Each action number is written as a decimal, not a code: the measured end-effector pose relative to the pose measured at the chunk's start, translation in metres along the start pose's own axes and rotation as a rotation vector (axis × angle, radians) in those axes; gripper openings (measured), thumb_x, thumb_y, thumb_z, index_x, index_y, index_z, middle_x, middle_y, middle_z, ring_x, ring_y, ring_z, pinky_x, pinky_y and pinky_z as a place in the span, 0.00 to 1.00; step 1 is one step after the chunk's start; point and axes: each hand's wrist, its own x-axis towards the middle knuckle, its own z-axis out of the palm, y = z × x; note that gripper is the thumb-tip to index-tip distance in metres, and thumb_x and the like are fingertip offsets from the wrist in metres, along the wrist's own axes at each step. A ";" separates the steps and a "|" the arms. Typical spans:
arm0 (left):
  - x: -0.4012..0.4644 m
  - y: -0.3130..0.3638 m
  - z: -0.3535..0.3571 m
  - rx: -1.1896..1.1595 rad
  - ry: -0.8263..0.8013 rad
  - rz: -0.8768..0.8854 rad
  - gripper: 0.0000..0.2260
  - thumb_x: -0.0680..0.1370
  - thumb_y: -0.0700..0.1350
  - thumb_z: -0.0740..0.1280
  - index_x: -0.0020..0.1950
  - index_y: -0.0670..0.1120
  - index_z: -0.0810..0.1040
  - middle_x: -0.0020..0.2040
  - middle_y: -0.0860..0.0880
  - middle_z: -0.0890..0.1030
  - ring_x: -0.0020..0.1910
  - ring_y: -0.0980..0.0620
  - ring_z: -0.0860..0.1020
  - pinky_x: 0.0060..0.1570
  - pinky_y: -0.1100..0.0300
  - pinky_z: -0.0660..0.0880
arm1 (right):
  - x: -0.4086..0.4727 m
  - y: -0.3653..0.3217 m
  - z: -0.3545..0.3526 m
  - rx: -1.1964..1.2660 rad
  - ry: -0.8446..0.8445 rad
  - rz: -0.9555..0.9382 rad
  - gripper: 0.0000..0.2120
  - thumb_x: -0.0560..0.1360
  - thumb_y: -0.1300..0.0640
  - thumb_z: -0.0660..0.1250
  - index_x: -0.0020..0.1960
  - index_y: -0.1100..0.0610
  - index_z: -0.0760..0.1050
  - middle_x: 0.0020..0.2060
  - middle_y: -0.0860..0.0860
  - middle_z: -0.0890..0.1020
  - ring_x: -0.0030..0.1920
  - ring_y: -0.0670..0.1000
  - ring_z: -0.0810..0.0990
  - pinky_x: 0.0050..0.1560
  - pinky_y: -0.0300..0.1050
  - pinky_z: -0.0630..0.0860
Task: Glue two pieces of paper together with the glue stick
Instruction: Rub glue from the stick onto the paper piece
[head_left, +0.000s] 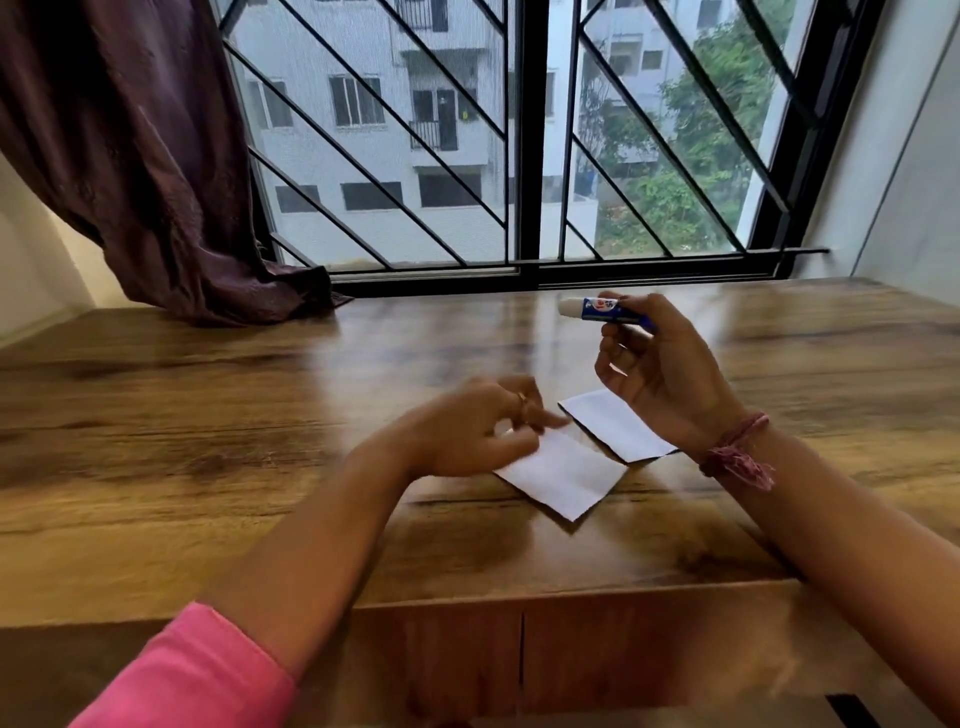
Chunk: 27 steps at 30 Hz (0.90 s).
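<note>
The right hand pinched the blue-and-white glue stick above the wooden counter, at one o'clock from two separate white paper pieces. The left hand pinched the nearer piece. Gluing and joining apparently remained.

Glossy wood-grain table, matt white paper, dark sheeny cloth curtain.

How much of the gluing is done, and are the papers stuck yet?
Not stuck yet. Done: two papers lie on the table, the near paper and the far paper, side by side, not stacked. In hand: the right hand holds the glue stick up in the air, away from both; the left hand touches the near paper. Left: rub glue on and press the papers together.
</note>
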 end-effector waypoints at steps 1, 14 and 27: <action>-0.001 -0.006 -0.004 -0.022 0.058 -0.009 0.17 0.75 0.46 0.60 0.61 0.47 0.80 0.46 0.52 0.77 0.45 0.55 0.77 0.46 0.63 0.74 | -0.003 -0.002 -0.002 0.026 0.005 0.015 0.10 0.75 0.54 0.64 0.50 0.58 0.81 0.31 0.50 0.78 0.31 0.45 0.76 0.34 0.38 0.77; -0.013 -0.046 -0.020 -0.139 -0.020 -0.283 0.07 0.77 0.43 0.66 0.52 0.49 0.82 0.28 0.64 0.77 0.26 0.65 0.72 0.29 0.75 0.66 | -0.031 0.026 0.002 -0.241 -0.129 0.117 0.03 0.69 0.58 0.72 0.41 0.57 0.83 0.30 0.49 0.77 0.30 0.44 0.76 0.45 0.45 0.81; -0.012 -0.053 -0.017 -0.259 -0.088 -0.340 0.14 0.68 0.58 0.74 0.41 0.50 0.77 0.28 0.55 0.72 0.27 0.59 0.68 0.27 0.68 0.65 | -0.059 0.032 -0.003 -0.492 -0.288 0.197 0.07 0.64 0.54 0.72 0.41 0.55 0.84 0.33 0.51 0.80 0.34 0.45 0.78 0.50 0.47 0.81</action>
